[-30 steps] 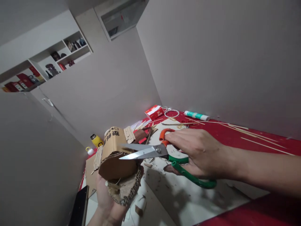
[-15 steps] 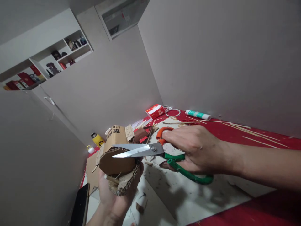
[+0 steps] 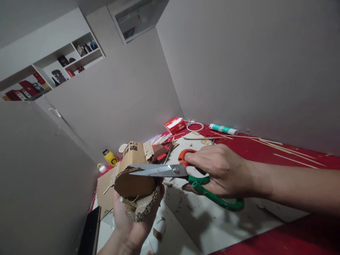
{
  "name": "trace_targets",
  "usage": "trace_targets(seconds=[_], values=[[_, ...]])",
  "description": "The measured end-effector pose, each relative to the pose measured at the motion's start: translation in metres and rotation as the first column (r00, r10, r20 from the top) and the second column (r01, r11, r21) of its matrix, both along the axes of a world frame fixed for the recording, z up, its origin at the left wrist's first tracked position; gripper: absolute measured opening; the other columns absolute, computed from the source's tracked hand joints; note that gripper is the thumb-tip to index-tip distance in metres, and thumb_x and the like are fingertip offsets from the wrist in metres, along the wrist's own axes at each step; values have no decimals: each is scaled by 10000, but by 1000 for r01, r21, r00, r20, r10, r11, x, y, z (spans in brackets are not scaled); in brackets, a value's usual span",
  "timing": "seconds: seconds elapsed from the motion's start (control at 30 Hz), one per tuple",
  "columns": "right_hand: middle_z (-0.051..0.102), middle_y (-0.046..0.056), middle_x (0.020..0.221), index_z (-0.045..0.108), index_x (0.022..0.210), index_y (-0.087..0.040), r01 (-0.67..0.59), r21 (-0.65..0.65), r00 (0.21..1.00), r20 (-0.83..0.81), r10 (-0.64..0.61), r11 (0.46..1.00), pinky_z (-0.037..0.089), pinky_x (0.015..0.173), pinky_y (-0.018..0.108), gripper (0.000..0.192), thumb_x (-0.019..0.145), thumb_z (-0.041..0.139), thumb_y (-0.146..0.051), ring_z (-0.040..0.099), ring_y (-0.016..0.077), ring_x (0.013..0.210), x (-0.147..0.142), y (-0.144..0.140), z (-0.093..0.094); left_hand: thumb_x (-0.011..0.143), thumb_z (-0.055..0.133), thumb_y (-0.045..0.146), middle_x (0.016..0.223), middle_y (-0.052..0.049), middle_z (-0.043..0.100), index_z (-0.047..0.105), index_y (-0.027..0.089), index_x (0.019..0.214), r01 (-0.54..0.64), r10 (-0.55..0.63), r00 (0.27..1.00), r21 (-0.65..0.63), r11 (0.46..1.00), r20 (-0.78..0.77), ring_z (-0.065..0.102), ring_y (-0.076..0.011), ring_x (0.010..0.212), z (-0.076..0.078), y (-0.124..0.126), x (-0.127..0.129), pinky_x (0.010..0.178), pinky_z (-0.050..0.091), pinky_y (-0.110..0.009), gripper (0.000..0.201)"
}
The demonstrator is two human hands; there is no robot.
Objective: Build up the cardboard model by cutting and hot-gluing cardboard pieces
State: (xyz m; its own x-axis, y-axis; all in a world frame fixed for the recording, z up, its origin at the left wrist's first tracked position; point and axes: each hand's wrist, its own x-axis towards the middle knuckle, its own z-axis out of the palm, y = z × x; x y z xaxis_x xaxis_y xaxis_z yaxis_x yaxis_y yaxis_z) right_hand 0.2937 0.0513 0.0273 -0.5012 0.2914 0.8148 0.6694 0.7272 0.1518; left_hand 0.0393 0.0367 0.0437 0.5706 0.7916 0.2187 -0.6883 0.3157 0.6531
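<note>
My left hand [image 3: 135,226] is closed around the underside of a rounded cardboard piece [image 3: 135,184], built from folded and torn corrugated board with dark printed characters on its top. A thin stick pokes out of its left side. In my right hand [image 3: 215,166] is a pair of scissors [image 3: 175,170] with an orange upper handle and a green lower one. The blades point left and lie over the upper edge of the cardboard's flat end, nearly together. Whether they bite into the board I cannot tell. My left fingers are mostly hidden behind the cardboard.
White boards [image 3: 183,223] strewn with scraps lie on a red tabletop [image 3: 287,148]. Thin wooden sticks [image 3: 289,152] lie at the right. Behind are a red tissue pack [image 3: 174,125], a green-and-white tube [image 3: 223,129] and a yellow bottle [image 3: 110,157]. A dark flat device [image 3: 89,232] is at the lower left.
The scissor blades have closed from slightly apart to almost together. The cardboard piece has shifted slightly to the right with my left hand.
</note>
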Motion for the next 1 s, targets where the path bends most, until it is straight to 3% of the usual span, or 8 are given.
trace_targets(seconds=[0.2,0.4,0.6,0.73,1.0], values=[[524,-11,573,509,766,-192,-46,24,999,4,46,999,298,485,291,363,985,420,-467,459,126,465,0,2,1,897,500,350,1123,-128,742,770,167,1053,17,-17,1000,-32,999,-13,656,-284,1138,0,-3,-2,1046,470,-380,362],[484,-29,568,446,767,-221,-108,-4,993,-48,108,994,279,474,284,299,993,421,-417,414,117,457,-1,-1,1,903,454,367,1237,-152,688,634,164,1298,50,-46,998,-160,986,30,610,-267,1212,-8,-2,-11,1073,441,-361,479],[329,-90,540,332,739,-249,-132,-39,970,-209,121,990,258,421,236,381,921,552,-500,321,92,438,8,-5,6,899,434,343,1349,-171,610,483,196,1438,4,4,999,-158,987,46,614,-286,1202,-7,1,-9,1028,483,-420,560],[414,-62,574,400,792,-234,-39,-49,992,-125,33,998,304,453,253,336,932,508,-519,367,111,468,20,-12,10,886,473,327,1318,-163,636,487,216,1435,-47,56,997,-159,986,48,643,-287,1157,-9,4,-10,998,508,-433,561],[629,71,729,539,879,-171,134,-95,988,92,-125,986,423,567,330,438,939,441,-594,590,206,626,30,-22,22,978,395,397,1182,-136,717,496,211,1431,62,-60,998,-64,996,35,661,-271,1135,-4,7,2,1096,410,-456,500]])
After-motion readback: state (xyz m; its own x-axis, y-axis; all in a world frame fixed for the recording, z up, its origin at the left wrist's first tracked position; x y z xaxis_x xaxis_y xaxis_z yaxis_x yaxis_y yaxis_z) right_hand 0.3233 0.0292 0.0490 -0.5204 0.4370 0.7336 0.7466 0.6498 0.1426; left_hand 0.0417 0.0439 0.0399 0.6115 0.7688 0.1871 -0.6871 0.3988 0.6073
